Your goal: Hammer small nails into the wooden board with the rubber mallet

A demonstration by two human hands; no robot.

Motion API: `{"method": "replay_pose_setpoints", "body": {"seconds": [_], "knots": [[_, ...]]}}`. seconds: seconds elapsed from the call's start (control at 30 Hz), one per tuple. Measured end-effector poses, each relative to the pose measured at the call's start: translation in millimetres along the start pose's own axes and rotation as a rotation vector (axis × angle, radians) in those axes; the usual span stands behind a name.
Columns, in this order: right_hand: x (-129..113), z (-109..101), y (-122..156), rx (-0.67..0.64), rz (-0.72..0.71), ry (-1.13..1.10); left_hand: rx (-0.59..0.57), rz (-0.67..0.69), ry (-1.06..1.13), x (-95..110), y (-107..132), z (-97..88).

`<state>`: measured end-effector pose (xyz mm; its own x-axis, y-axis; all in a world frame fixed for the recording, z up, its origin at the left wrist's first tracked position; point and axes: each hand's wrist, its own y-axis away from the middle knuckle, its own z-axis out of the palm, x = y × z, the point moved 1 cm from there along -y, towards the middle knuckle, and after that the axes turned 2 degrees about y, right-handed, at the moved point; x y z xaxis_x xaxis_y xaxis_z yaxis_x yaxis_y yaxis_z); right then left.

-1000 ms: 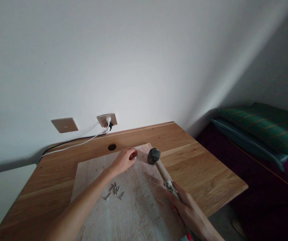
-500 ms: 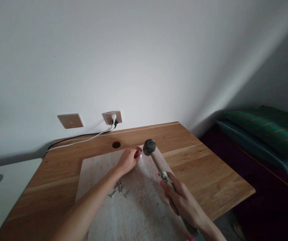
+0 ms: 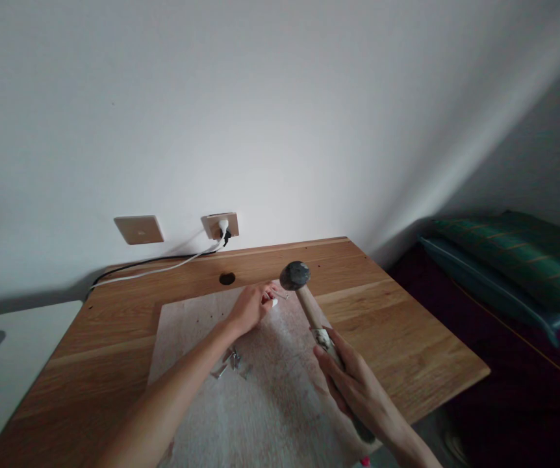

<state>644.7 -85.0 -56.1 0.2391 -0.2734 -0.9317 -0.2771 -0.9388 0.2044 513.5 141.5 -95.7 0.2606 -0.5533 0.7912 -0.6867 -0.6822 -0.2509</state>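
My left hand (image 3: 254, 307) rests at the far edge of a pale wooden board (image 3: 260, 403), its fingers pinched together. A thin metal nail (image 3: 281, 294) slants out from the fingertips, and a small white piece (image 3: 275, 303) shows just below them; its kind is too small to tell. My right hand (image 3: 345, 374) is wrapped round the handle of a rubber mallet (image 3: 295, 276). The dark head is raised a little to the right of my left fingers, apart from them. Several loose nails (image 3: 234, 361) lie in a small heap on the board beside my left forearm.
The board lies on a wooden desk (image 3: 382, 312) with a round cable hole (image 3: 227, 279). Two cables (image 3: 163, 268) run along the wall to a socket (image 3: 220, 225). A white cabinet top (image 3: 17, 338) stands at left; a green striped pillow (image 3: 518, 253) lies at right.
The mallet head has risen slightly and moved a little to the right, away from my left fingers. My left hand stays in nearly the same place, and the nail now shows more clearly.
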Motion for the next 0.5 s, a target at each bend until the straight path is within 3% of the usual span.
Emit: {"method": "replay_pose_setpoints", "body": {"seconds": [0.3,0.5], "knots": [[-3,3,-7,-0.012,0.022,-0.027,0.035,-0.003,0.017,2,1,-3.3],[9,4,-10,-0.046,0.029,0.101,0.022,-0.041,0.017,4,0,-5.1]]}}
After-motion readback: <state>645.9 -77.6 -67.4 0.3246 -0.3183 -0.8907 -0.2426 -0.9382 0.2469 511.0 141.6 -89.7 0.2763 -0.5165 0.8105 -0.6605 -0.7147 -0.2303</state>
